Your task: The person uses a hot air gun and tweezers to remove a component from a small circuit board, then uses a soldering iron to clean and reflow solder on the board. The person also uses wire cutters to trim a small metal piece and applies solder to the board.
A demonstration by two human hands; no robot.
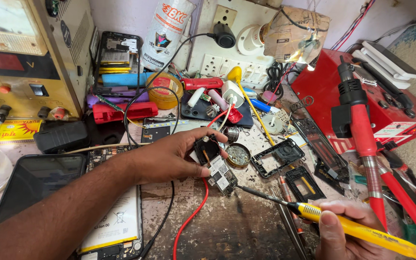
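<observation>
Centrally on the cluttered, scuffed wooden desk [227, 226]: small dark circuit board with white stickers [216, 166], pinched at its upper end by the left hand [172, 156], fingers curled over it, thumb beneath. To the lower right of the board, right hand [345, 231] closed around a yellow-handled screwdriver [343, 224], its thin dark shaft slanting up-left, tip just beside the board's lower corner; contact too fine to tell. Just right of the board, a round silver tin [238, 155], then an empty black plastic phone frame [279, 156]. Below the board, a red wire [192, 216] curving down the desk. Left of the board, under the forearm, an opened phone with a white battery [116, 216] and a dark-screened phone [34, 180]. Far right of the board, a red-handled hot-air tool [362, 130] against a red metal box [386, 106].
</observation>
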